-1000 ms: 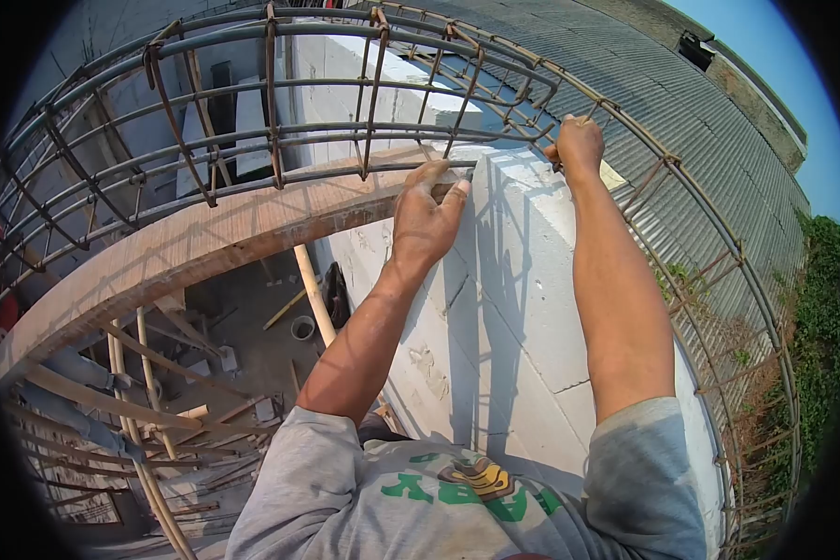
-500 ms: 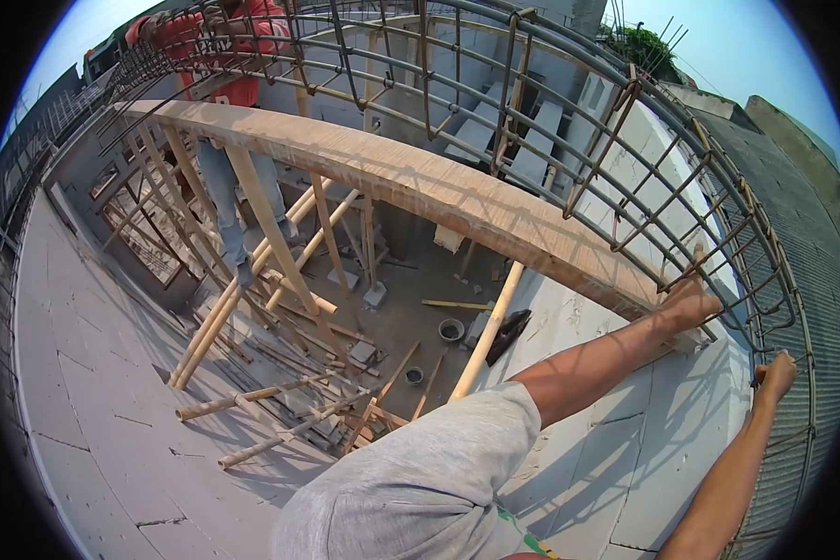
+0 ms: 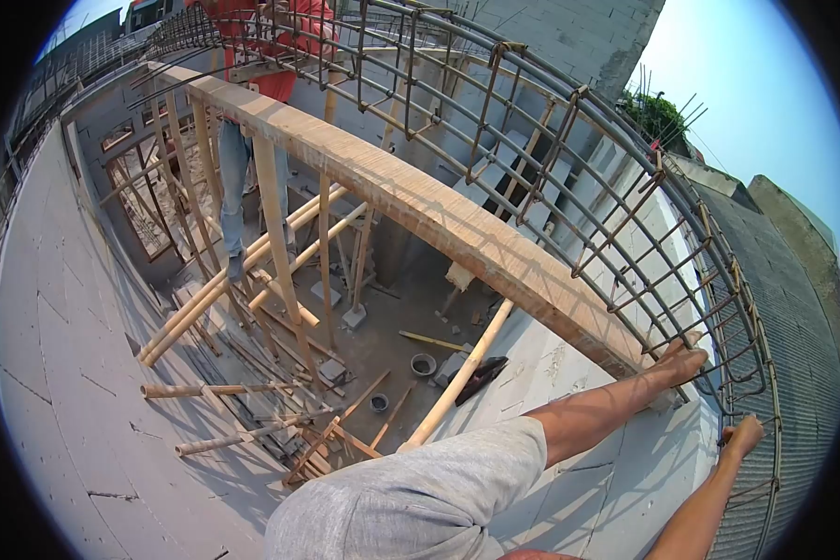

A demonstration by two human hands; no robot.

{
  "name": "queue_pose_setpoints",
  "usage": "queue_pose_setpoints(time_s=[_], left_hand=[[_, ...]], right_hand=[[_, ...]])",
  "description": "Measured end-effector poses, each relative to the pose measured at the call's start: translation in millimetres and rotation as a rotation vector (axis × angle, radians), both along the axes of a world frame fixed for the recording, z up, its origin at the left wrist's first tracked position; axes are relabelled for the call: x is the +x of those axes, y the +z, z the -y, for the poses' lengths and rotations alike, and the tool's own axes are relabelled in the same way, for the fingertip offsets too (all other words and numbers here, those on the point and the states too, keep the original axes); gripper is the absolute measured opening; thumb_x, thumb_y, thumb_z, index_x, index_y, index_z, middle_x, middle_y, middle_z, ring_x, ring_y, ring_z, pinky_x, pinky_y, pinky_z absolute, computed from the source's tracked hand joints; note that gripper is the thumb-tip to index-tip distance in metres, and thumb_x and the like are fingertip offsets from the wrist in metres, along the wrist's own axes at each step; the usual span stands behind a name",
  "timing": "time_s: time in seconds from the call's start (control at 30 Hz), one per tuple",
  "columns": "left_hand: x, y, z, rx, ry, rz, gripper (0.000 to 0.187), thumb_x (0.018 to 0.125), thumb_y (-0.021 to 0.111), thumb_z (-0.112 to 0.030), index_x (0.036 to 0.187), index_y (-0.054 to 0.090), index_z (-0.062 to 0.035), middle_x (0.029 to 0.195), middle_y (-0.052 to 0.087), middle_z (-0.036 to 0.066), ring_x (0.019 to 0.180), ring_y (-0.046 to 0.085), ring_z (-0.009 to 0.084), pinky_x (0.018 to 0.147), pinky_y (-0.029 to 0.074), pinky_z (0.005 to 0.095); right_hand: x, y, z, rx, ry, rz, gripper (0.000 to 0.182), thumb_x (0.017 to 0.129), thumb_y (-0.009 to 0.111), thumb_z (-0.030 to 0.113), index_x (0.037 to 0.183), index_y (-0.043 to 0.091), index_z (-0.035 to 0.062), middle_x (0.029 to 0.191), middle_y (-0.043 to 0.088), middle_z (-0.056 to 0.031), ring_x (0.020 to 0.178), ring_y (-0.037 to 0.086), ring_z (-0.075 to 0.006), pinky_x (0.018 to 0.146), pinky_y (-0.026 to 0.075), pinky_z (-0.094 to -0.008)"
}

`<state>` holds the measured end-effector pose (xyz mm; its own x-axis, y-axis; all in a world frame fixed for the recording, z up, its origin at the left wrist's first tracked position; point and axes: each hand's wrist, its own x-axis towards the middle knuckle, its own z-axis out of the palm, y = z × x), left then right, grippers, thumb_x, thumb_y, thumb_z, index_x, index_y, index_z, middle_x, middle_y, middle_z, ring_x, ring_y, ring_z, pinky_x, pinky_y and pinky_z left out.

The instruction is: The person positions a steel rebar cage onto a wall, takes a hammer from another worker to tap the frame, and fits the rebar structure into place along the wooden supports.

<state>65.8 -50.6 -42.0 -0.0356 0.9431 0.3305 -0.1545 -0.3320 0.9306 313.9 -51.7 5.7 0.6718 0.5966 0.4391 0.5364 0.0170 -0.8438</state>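
A rebar cage (image 3: 616,201) of long bars and square ties arcs across the upper view, down to the right. My left hand (image 3: 679,362), below a grey sleeve, is closed around a lower bar near the cage's near end, just above the end of a wooden plank (image 3: 420,196). Lower right, my right hand (image 3: 743,435) is closed in a fist at the bars hanging from the same end. The bar inside that fist is mostly hidden by the fingers.
A person in a red shirt (image 3: 275,51) stands behind the plank at the far end. Wooden props (image 3: 278,224) hold up the plank. Pale block walls (image 3: 56,373) flank a deep floor area with bamboo poles (image 3: 467,373), buckets (image 3: 423,364) and scrap wood. A corrugated roof (image 3: 793,345) lies right.
The whole view has shifted, so cage end, plank and both my hands appear lower and slightly further left. Both hands stay at the cage. The person in red appears further right.
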Motion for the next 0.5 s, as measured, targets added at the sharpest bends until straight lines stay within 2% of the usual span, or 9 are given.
queue_pose_setpoints(time_s=[0.07,0.1,0.17,0.2,0.23,0.27,0.3,0.37,0.5], left_hand=[[22,-25,-29,0.154,0.095,-0.073,0.047,0.086,0.049,-0.031,0.122,0.055,-0.0015,0.128,0.051,0.019,0.117,0.048,0.0337,0.098,0.037,0.0387],[-17,6,13,0.031,-0.145,0.008,0.058,0.084,0.055,-0.037,0.129,0.050,-0.0008,0.135,0.047,0.020,0.128,0.042,0.0286,0.107,0.030,0.0343],[6,-14,-2,0.067,-0.065,0.173,0.057,0.088,0.053,-0.043,0.123,0.053,0.0021,0.128,0.053,0.018,0.120,0.049,0.0271,0.101,0.036,0.0326],[3,-13,4,0.105,0.017,0.112,0.056,0.089,0.053,-0.044,0.120,0.056,0.0029,0.111,0.061,0.017,0.106,0.056,0.0260,0.092,0.041,0.0342],[-8,-6,9,0.120,-0.141,0.030,0.054,0.090,0.052,-0.045,0.112,0.060,0.0034,0.089,0.062,0.013,0.085,0.058,0.0246,0.081,0.044,0.0371],[-5,-5,17,0.092,-0.128,0.080,0.053,0.091,0.050,-0.047,0.105,0.063,0.0030,0.074,0.057,0.010,0.072,0.053,0.0224,0.071,0.043,0.0384],[-4,-4,26,0.090,0.029,-0.044,0.054,0.090,0.052,-0.049,0.101,0.063,0.0033,0.075,0.057,0.011,0.079,0.056,0.0220,0.073,0.044,0.0372],[5,-23,25,0.240,0.058,-0.089,0.060,0.088,0.055,-0.051,0.103,0.061,0.0074,0.091,0.058,0.016,0.090,0.058,0.0257,0.082,0.046,0.0378],[18,-40,37,0.364,-0.011,-0.161,0.069,0.088,0.056,-0.048,0.117,0.047,0.0141,0.116,0.047,0.026,0.112,0.050,0.0347,0.098,0.040,0.0421]], right_hand=[[10,-4,-6,0.000,0.022,-0.051,0.029,0.082,0.040,0.019,0.067,0.051,-0.0034,0.049,0.050,-0.0134,0.035,0.048,-0.0230,0.033,0.033,-0.0337],[22,-10,-11,0.016,0.089,-0.036,0.028,0.081,0.040,0.018,0.066,0.050,-0.0028,0.049,0.050,-0.0141,0.035,0.049,-0.0237,0.034,0.034,-0.0343],[-6,0,12,0.024,0.129,-0.089,0.023,0.081,0.042,0.016,0.067,0.049,-0.0013,0.047,0.048,-0.0126,0.037,0.051,-0.0249,0.038,0.040,-0.0343],[-13,1,19,0.045,0.150,-0.052,0.022,0.081,0.043,0.016,0.067,0.048,-0.0003,0.050,0.048,-0.0117,0.037,0.052,-0.0242,0.039,0.041,-0.0346],[-17,2,26,0.029,0.164,-0.067,0.022,0.081,0.043,0.016,0.069,0.048,-0.0009,0.055,0.052,-0.0129,0.039,0.053,-0.0245,0.040,0.043,-0.0357],[-18,2,23,0.050,0.118,-0.113,0.021,0.082,0.044,0.016,0.074,0.051,-0.0022,0.060,0.057,-0.0154,0.041,0.055,-0.0250,0.042,0.044,-0.0368],[-24,7,26,-0.016,0.052,-0.115,0.022,0.085,0.046,0.017,0.080,0.054,-0.0028,0.063,0.060,-0.0174,0.045,0.059,-0.0260,0.045,0.047,-0.0371],[-23,6,25,-0.047,0.020,-0.088,0.027,0.088,0.048,0.022,0.084,0.057,-0.0031,0.068,0.062,-0.0179,0.050,0.063,-0.0268,0.053,0.051,-0.0361],[-25,11,28,-0.122,0.018,-0.063,0.028,0.089,0.047,0.022,0.082,0.058,-0.0037,0.071,0.064,-0.0184,0.050,0.063,-0.0265,0.053,0.050,-0.0365]])
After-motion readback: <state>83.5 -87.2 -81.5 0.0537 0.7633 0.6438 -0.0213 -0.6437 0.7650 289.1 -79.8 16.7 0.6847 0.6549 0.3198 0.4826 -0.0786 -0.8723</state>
